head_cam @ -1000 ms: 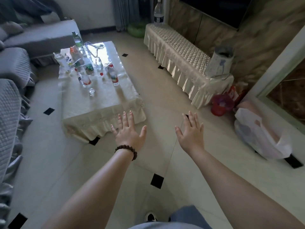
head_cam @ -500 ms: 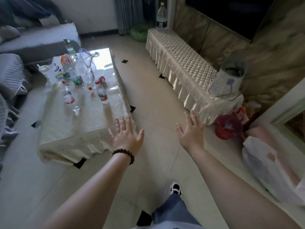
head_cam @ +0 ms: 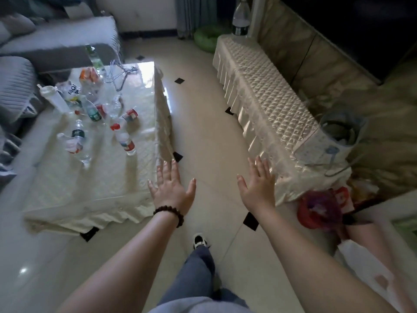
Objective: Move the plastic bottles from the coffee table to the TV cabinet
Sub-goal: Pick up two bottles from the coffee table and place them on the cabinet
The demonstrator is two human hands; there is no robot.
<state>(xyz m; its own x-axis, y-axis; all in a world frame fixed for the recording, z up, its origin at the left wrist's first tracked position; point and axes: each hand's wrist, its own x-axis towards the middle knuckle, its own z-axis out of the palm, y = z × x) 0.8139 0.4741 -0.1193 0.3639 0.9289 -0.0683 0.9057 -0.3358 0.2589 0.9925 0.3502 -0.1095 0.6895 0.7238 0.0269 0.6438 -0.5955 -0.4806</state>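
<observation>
Clear plastic bottles (head_cam: pixel 124 141) stand and lie on the cream cloth-covered coffee table (head_cam: pixel 94 188), ahead-left of my left hand (head_cam: pixel 172 190). My right hand (head_cam: pixel 257 188) hovers beside the quilted-cloth TV cabinet (head_cam: pixel 266 102). Both hands spread, empty.

Coffee table (head_cam: pixel 94 195): cream cloth, faint quilted pattern, glossy sheen at far end. TV cabinet (head_cam: pixel 266 102): same cream, raised diamond quilting on top, pleated skirt along the side. Floor (head_cam: pixel 203 123): pale beige tiles with small black diamond insets. Sofa (head_cam: pixel 15 86): grey, ribbed stitching. Plastic bottles (head_cam: pixel 125 141): clear, with red caps and red-white-blue labels; others nearby carry green labels. Large bottle on the cabinet's far end (head_cam: pixel 241 16): clear, dark label band. Left hand (head_cam: pixel 172 190): dark brown beaded bracelet (head_cam: pixel 169 211) at the wrist. Trousers (head_cam: pixel 198 272): blue-grey denim. Shoe (head_cam: pixel 199 240): black and white. Cushion by the curtain (head_cam: pixel 205 39): green. Bag beside the cabinet (head_cam: pixel 320 211): red and purple.
</observation>
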